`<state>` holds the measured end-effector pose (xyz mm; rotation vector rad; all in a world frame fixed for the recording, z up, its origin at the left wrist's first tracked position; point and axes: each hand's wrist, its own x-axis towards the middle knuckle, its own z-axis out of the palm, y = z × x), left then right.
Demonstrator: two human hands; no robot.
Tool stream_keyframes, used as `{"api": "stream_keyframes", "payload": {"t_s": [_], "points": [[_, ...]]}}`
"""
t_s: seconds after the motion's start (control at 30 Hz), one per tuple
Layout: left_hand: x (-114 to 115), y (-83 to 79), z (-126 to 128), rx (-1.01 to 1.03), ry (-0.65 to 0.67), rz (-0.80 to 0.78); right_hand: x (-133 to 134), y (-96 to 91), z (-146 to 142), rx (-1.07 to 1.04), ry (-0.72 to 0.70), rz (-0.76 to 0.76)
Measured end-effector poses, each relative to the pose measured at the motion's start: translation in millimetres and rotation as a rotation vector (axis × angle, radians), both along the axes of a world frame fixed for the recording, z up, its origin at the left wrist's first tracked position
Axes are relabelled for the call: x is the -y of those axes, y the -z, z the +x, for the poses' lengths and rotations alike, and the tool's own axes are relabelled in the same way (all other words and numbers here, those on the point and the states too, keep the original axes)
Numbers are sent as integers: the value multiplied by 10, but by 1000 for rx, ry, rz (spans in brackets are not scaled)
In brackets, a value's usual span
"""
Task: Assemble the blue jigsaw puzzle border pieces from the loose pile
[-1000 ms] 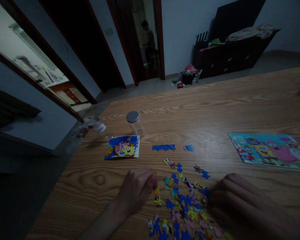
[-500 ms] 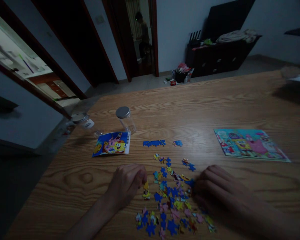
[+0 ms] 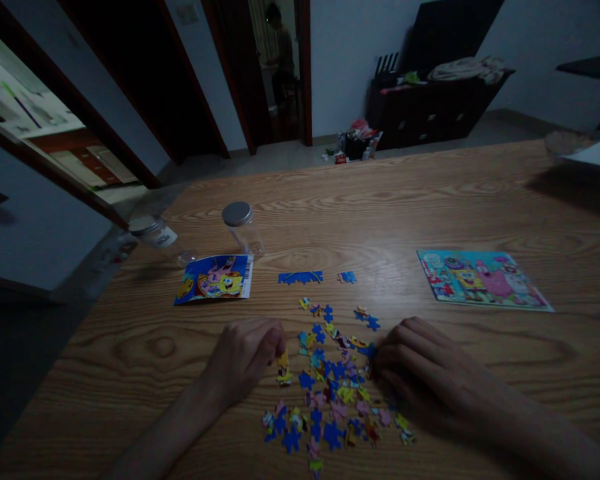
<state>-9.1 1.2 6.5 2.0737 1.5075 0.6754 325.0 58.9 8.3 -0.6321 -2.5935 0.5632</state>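
Loose jigsaw pieces (image 3: 334, 433), blue, yellow and pink, lie in a spread pile between my hands. My left hand (image 3: 247, 353) rests at the pile's left edge, fingers curled and thumb pressed in. Yellow jigsaw pieces (image 3: 283, 377) lie right beside its thumb; whether it grips one is hidden. On the pile's right edge, my right hand (image 3: 420, 363) is closed, its fingertips among the pieces and out of sight. Beyond the pile sit a joined blue strip of pieces (image 3: 301, 277) and a small joined bit (image 3: 347, 277).
A cartoon picture sheet (image 3: 215, 279) lies at left, with a lidded clear jar (image 3: 245, 230) and a tipped jar (image 3: 155, 233) behind it. At right lies a larger cartoon picture (image 3: 485, 280). Past the wooden table (image 3: 330, 200), a person (image 3: 281, 57) sits through a doorway.
The view has shifted slightly, so the table and its things appear a little further left and higher. Both hands stay in nearly the same places beside the pile.
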Motion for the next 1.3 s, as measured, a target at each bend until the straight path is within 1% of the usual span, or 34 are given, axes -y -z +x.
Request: {"api": "stream_keyframes", "payload": {"t_s": [0.17, 0.37, 0.67, 1.03, 1.3], "points": [[-6, 4, 0, -15, 7, 8, -22, 58, 65, -51, 0, 1], [-1, -8, 2, -28, 12, 22, -28, 99, 82, -27, -1, -23], [-3, 18, -11, -34, 16, 21, -28, 85, 82, -18, 7, -4], [-15, -7, 3, -40, 29, 39, -19, 111, 80, -10, 18, -13], [-6, -21, 12, -43, 23, 55, -12, 58, 61, -20, 25, -13]]}}
